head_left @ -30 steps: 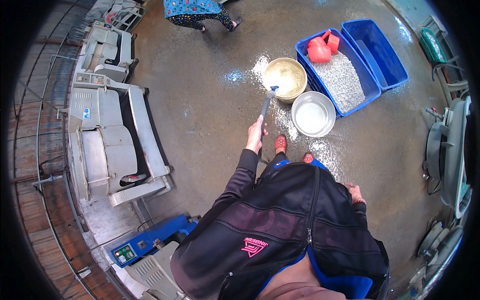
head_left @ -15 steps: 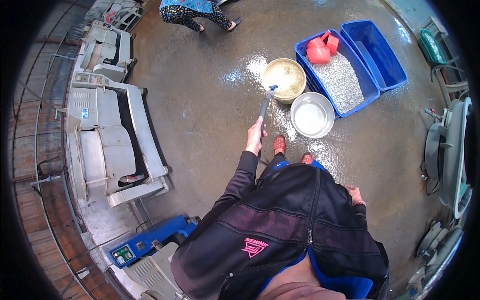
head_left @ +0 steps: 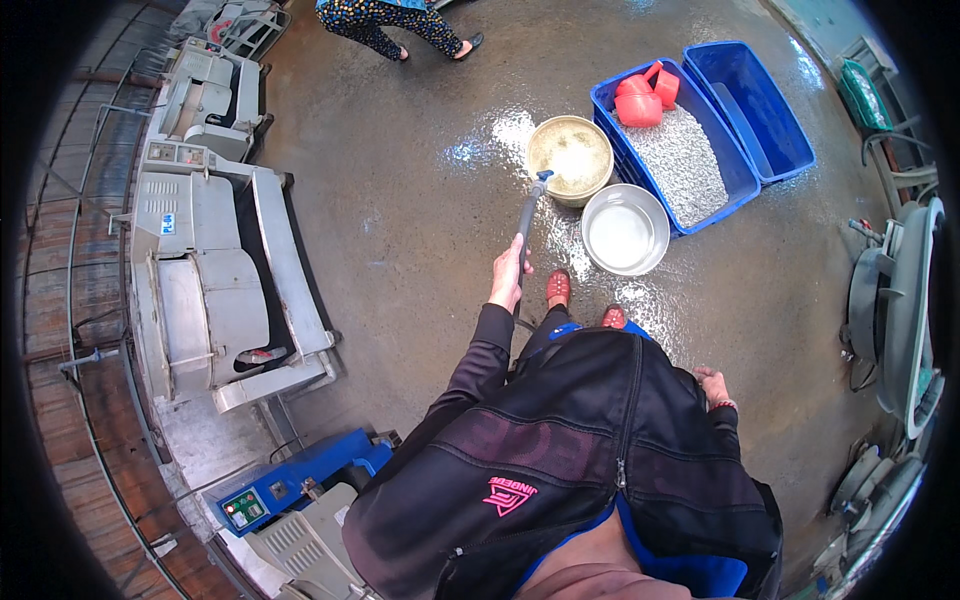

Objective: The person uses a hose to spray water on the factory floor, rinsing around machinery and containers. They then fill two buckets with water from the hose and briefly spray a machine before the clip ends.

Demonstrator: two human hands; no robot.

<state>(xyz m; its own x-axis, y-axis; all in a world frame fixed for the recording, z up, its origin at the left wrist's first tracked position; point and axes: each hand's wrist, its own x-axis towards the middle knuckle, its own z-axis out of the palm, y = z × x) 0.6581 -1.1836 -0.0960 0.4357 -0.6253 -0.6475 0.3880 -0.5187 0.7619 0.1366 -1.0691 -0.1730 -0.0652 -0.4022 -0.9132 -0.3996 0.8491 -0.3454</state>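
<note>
The left hand [head_left: 508,275] closes its grip around a dark, flexible rubber hose [head_left: 524,215], which runs forward as a slim tube to a small blue nozzle at its end. That nozzle sits at the near rim of a round, cream-coloured plastic basin [head_left: 570,158], whose inside is pale and foamy, with a bright glare on the liquid. The right hand [head_left: 712,385] hangs beside the hip with loosely curled fingers and holds nothing.

Just to the right of the cream basin stands a round metal bowl [head_left: 624,229] with a smooth, shiny wall and a whitish content. It touches a long rectangular blue plastic crate [head_left: 610,108] filled with a grainy, silver-white mass; in the far end of this crate lie red plastic scoops [head_left: 640,100]. A second blue plastic crate [head_left: 790,140] stands just beside it and looks hollow, with smooth inner walls.

All these things stand on a wet grey concrete floor [head_left: 400,220], rough in texture and glossy where the water lies. Two red sandals [head_left: 558,288] show near the metal bowl. At the left stands a large grey metal machine [head_left: 200,270] with flat, boxy panels, and another person's patterned trouser legs [head_left: 390,20] show at the top edge.
</note>
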